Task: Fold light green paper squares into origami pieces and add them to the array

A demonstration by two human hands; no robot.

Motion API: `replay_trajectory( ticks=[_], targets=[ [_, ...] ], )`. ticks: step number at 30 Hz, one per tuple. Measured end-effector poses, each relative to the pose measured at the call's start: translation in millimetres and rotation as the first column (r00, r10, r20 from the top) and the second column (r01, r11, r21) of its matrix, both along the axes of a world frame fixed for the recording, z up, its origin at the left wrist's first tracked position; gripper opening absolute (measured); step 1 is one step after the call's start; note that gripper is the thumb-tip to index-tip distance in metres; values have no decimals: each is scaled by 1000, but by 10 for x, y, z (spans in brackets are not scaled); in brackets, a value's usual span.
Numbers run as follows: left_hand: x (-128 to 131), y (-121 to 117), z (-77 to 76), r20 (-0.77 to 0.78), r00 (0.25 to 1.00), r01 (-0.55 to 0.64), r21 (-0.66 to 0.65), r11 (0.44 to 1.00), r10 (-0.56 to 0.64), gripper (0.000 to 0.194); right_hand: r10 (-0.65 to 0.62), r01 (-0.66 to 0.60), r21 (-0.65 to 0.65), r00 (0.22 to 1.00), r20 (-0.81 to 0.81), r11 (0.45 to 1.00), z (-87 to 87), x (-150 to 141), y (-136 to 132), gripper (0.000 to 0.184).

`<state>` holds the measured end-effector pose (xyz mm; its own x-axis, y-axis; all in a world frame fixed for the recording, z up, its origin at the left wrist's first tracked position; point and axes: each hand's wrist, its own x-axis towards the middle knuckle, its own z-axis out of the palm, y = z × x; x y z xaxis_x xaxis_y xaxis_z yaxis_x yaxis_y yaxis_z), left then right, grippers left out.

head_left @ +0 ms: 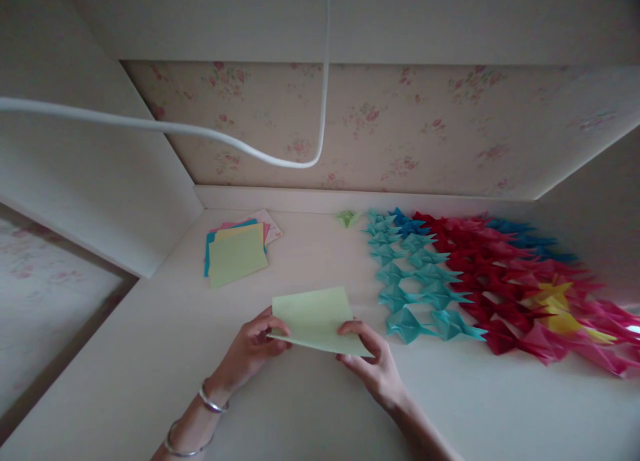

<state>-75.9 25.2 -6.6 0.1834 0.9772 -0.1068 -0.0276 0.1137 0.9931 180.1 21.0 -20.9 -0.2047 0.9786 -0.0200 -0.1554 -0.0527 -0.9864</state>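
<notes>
Between my hands is a light green sheet of origami paper [315, 318], raised over the white tabletop and slightly bent along its near edge. My left hand [255, 344], with two silver bangles on its arm, pinches the sheet's left near corner between thumb and fingers. On the other side my right hand [373, 364] grips the near right part, thumb and fingers on opposite faces. Farther back on the left lies a stack of coloured paper [237, 258], a light green sheet on top. A single light green folded crane [348, 218] sits by the back edge.
Rows of turquoise paper cranes [395, 298] stand right of my hands. Beyond them crowd red cranes [480, 274], with pink, blue and yellow ones [555, 304]. A white cable [225, 138] hangs across the view before the floral back wall [370, 124]. White panels enclose the desk.
</notes>
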Motion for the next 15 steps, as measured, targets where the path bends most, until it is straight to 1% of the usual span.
replay_trajectory(
  ticks=[3, 6, 7, 9, 10, 11, 12, 13, 15],
  targets=[
    [32, -24, -67, -29, 999, -18, 3, 1000, 18, 27, -76, 73, -36, 995, -63, 997, -59, -35, 11, 30],
    [132, -67, -86, -13, 1000, 2, -32, 999, -3, 15, -211, 208, -36, 969, -126, 977, -90, -92, 45, 28],
    [176, -82, -80, 30, 999, 19, -61, 998, -17, 20, -262, 260, -36, 954, -148, 965, -84, -110, 57, 29],
    [257, -106, -62, 150, 989, 20, -101, 995, -5, 43, -349, 346, -49, 922, -170, 937, -54, -136, 77, 39],
    [288, -111, -52, 205, 979, 4, -106, 994, 18, 55, -373, 368, -62, 913, -166, 928, -36, -143, 82, 45],
    [307, -110, -40, 234, 972, -10, -111, 994, 36, 63, -384, 377, -73, 910, -156, 923, -20, -147, 83, 50],
    [315, -101, -26, 236, 971, -12, -118, 993, 40, 66, -382, 374, -81, 913, -143, 924, -7, -149, 82, 51],
    [313, -85, -8, 210, 977, -1, -130, 991, 29, 63, -372, 364, -83, 919, -131, 928, 1, -149, 78, 51],
    [289, -34, 47, 90, 995, 59, -167, 984, -45, 36, -340, 333, -79, 934, -113, 940, 6, -151, 64, 49]
  ],
)
